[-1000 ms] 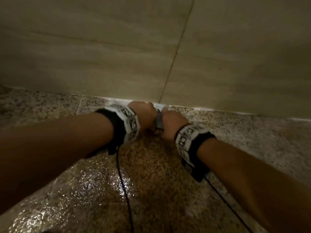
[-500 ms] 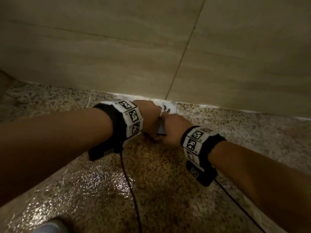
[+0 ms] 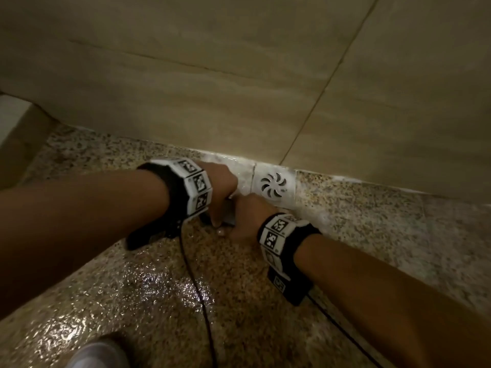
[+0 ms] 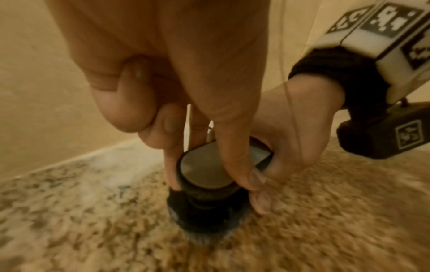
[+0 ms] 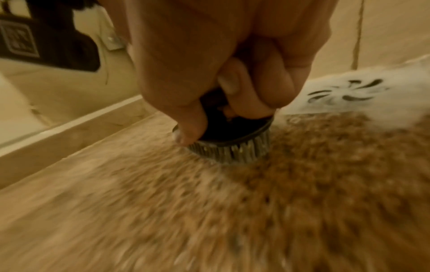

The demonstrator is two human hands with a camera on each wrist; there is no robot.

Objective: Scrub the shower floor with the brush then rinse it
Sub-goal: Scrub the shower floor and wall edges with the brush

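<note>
I see the brush [image 4: 204,193] upright, bristles down on the wet speckled shower floor [image 3: 148,301]; black round body, grey cap; my left hand [image 4: 163,82] and right hand [image 5: 221,60] both clamp it.

We see a round black brush [image 4: 204,185] w/ grey top, upright, bristles down on the wet speckled shower floor [image 3: 148,301], just beside the white drain, near the wall; suds along floor's edge

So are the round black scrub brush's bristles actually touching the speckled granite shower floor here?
Touching. In the right wrist view the round black scrub brush stands bristles-down on the speckled granite shower floor, no gap beneath.
</note>
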